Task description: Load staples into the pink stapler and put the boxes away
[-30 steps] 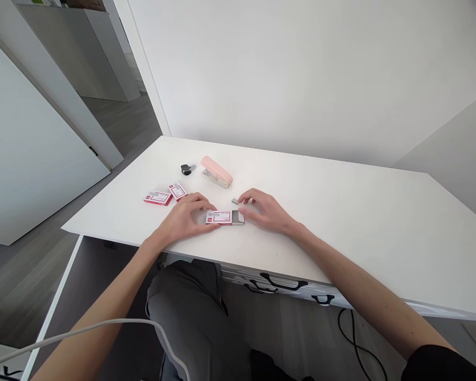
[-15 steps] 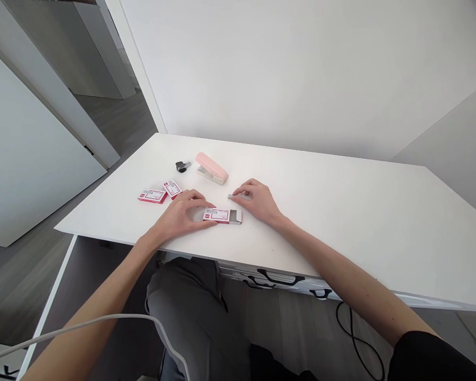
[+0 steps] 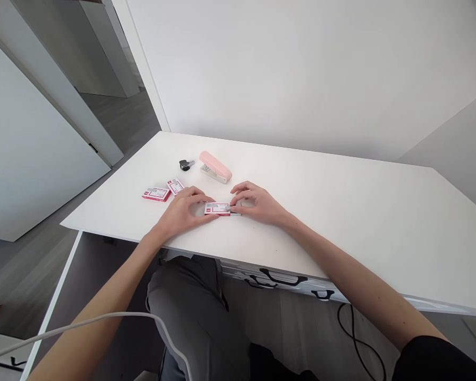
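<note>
My left hand (image 3: 181, 212) grips a small red-and-white staple box (image 3: 216, 209) by its long edges, thumb on the near side and fingers on the far side. The box lies on the white desk with its inner tray slid out to the right. Between the thumb and fingers of my right hand (image 3: 265, 205) is a small grey strip of staples (image 3: 228, 208), held at the box's uncovered part. My right fingers hide most of the tray.
Two more red-and-white staple boxes, one flat (image 3: 156, 194) and one angled (image 3: 175, 186), lie left of my left hand. Behind them are a black staple remover (image 3: 185, 165) and a pink stapler (image 3: 216, 167). A pale cable (image 3: 103, 316) crosses the lower left.
My right hand has brought the staple strip left and nearer, from beside the box to over its open tray. My left hand keeps its grip on the box. The view has shifted slightly.
</note>
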Demonstrator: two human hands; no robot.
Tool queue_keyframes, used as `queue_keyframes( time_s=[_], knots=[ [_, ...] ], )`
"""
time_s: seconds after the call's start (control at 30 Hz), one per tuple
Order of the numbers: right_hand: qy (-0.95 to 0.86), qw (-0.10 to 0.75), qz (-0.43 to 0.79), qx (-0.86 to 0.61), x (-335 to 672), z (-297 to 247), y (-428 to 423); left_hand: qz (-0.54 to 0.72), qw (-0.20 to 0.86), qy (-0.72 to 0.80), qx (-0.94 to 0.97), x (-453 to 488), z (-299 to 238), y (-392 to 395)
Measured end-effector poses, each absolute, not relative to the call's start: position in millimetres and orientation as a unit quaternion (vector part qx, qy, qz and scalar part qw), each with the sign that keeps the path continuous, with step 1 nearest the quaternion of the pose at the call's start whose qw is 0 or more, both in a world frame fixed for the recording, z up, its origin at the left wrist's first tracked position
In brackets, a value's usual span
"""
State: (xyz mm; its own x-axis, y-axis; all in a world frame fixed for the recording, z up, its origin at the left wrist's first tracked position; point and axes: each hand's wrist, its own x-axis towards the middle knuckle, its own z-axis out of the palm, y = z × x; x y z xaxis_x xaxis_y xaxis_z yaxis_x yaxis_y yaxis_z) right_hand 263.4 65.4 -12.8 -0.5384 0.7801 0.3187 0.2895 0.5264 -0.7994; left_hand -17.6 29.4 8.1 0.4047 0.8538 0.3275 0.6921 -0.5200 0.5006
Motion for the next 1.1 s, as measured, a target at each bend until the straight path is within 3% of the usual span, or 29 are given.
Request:
queue_keyframes(
  time_s=[0.57,0.83,1.1],
  knots=[
    [-0.783,0.392,0.293,-0.383,269.1,-5.3,64.4,0.28,0.149,0.474,0.821,-17.0,8.0,29.5],
    [-0.797,0.304,0.344,-0.392,268.0,-5.7,58.3,0.267,0.163,0.477,0.821,-15.8,9.7,29.6],
    [-0.797,0.318,0.332,-0.392,261.8,-10.9,57.2,0.255,0.195,0.485,0.813,-14.8,11.8,27.9]
  ],
)
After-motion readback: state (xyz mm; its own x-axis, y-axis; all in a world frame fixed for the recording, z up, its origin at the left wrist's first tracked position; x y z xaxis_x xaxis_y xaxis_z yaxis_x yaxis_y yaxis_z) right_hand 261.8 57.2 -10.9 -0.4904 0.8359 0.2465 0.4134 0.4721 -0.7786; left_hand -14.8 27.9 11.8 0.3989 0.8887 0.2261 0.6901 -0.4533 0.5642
